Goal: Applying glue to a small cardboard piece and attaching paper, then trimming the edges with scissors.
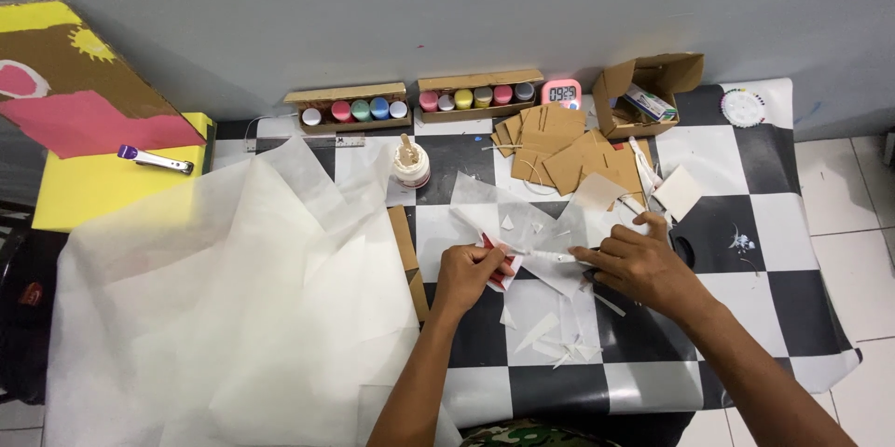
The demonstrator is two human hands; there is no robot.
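My left hand [469, 275] pinches a small red-and-white paper piece [499, 259] on the checkered tablecloth [746, 214]. My right hand [641, 266] rests to its right, fingers holding a thin white pen-like tool [552, 256] that points toward the left hand. Under both hands lie pieces of translucent white paper [559, 223], with several cut scraps [559, 340] just nearer to me.
Large sheets of white tissue paper [233, 298] cover the table's left. Cardboard pieces [559, 149], an open cardboard box [643, 93], two trays of paint pots [354, 110], a glue jar with a stick [410, 165], a pink timer [561, 93] and a yellow box [103, 181] stand behind.
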